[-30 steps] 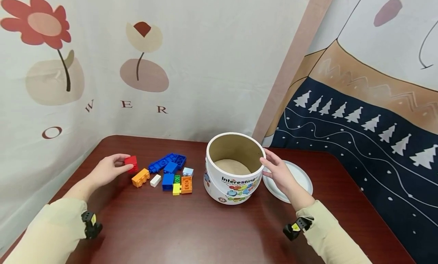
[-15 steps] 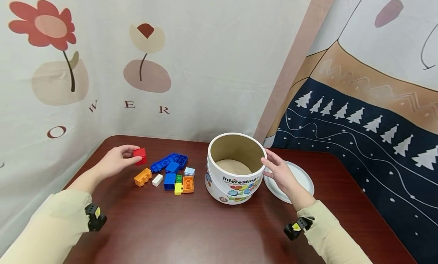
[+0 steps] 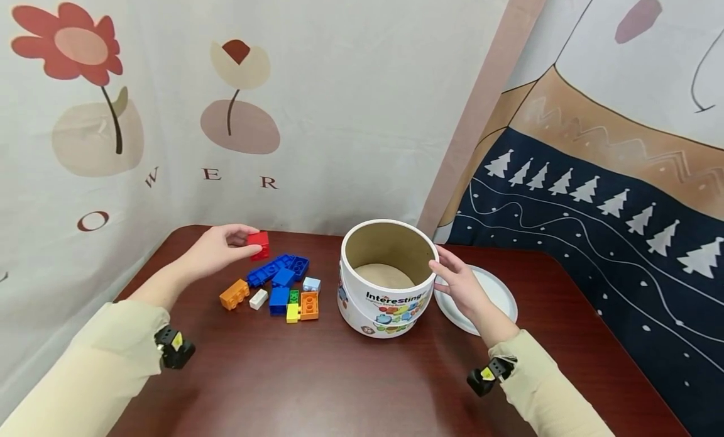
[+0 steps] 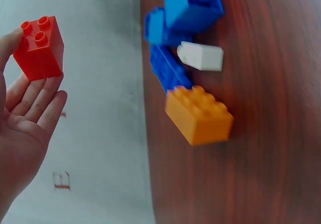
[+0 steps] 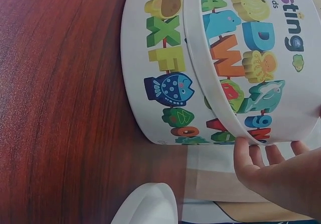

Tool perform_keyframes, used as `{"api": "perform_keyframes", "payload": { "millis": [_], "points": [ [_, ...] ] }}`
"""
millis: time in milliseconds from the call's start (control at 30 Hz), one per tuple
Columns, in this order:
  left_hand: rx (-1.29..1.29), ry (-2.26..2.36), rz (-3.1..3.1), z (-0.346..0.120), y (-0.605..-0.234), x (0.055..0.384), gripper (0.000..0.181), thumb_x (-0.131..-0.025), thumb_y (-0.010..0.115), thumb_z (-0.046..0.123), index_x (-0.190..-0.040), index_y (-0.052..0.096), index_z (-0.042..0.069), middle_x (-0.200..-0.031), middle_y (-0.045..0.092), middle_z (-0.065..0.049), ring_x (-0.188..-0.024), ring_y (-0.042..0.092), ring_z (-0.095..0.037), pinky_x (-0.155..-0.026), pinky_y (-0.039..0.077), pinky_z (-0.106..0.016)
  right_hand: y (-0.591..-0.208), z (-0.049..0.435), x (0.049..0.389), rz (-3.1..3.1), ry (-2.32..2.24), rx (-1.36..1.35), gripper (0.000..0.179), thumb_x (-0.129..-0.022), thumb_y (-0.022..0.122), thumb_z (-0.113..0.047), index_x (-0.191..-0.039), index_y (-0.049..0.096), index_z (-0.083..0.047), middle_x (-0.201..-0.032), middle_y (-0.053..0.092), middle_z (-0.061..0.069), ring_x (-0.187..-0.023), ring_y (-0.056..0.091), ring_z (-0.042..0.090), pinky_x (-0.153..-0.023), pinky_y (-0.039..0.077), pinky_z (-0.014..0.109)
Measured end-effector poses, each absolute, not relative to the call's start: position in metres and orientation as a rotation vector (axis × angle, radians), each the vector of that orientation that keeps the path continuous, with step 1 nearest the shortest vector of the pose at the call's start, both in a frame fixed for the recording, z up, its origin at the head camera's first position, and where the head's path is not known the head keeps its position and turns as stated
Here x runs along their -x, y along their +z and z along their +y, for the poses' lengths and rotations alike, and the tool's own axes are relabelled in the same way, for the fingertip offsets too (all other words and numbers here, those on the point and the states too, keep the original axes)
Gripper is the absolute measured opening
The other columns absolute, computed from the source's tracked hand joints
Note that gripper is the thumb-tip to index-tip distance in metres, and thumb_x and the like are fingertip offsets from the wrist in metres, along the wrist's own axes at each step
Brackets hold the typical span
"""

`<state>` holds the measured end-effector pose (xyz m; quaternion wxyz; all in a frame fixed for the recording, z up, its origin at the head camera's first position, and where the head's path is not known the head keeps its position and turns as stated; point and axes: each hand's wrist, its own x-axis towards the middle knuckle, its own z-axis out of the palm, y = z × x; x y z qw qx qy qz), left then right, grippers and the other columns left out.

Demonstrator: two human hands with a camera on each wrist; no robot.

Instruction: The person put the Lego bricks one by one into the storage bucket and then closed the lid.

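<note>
A red toy building block (image 3: 259,245) is pinched between the thumb and fingers of my left hand (image 3: 217,251). It is held up past the far-left side of the loose blocks, and the left wrist view shows its studs (image 4: 40,37). My right hand (image 3: 460,283) grips the right side of a white round bucket (image 3: 353,308), thumb at the rim and fingers along the outer wall. The bucket stands upright without its cover, its bare bottom showing. Printed letters and animals (image 5: 170,91) decorate its wall.
Left of the bucket lie an orange block (image 3: 234,294), a white block (image 3: 258,299), several blue blocks (image 3: 279,300), a green one (image 3: 293,297), a yellow one (image 3: 292,313) and another orange one (image 3: 309,305). A white round lid (image 3: 500,298) lies to the right. Fabric walls border the brown table (image 3: 362,387).
My left hand has lifted the red block and carried it right and away from me, over beyond the blue blocks. The right hand has stayed at the bucket.
</note>
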<state>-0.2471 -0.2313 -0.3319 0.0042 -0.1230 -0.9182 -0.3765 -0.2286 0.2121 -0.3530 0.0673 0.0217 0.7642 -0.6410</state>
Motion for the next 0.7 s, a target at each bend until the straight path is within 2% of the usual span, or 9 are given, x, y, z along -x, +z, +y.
{"api": "perform_keyframes", "payload": {
  "millis": [300, 700],
  "points": [
    [0.492, -1.292, -2.848, -0.196, -0.311, 0.252, 0.052, -0.088, 0.062, 0.038, -0.128, 0.053, 0.006, -0.116, 0.061, -0.018, -0.103, 0.057, -0.026, -0.082, 0.054, -0.035, -0.352, 0.212, 0.228, 2.297, -1.932, -0.089, 0.051, -0.099, 0.045, -0.019, -0.147, 0.029, -0.013, -0.151, 0.029, 0.017, -0.134, 0.034, 0.035, -0.106, 0.035, 0.054],
    [0.588, -1.361, -2.802, -0.160, -0.296, 0.263, 0.045, -0.088, 0.063, 0.034, -0.124, 0.056, 0.009, -0.114, 0.063, -0.014, -0.102, 0.059, -0.025, -0.085, 0.053, -0.038, -0.354, 0.210, 0.231, 2.297, -1.935, -0.088, 0.052, -0.098, 0.046, -0.020, -0.147, 0.029, -0.014, -0.150, 0.030, 0.018, -0.134, 0.035, 0.036, -0.105, 0.036, 0.053]
  ]
}}
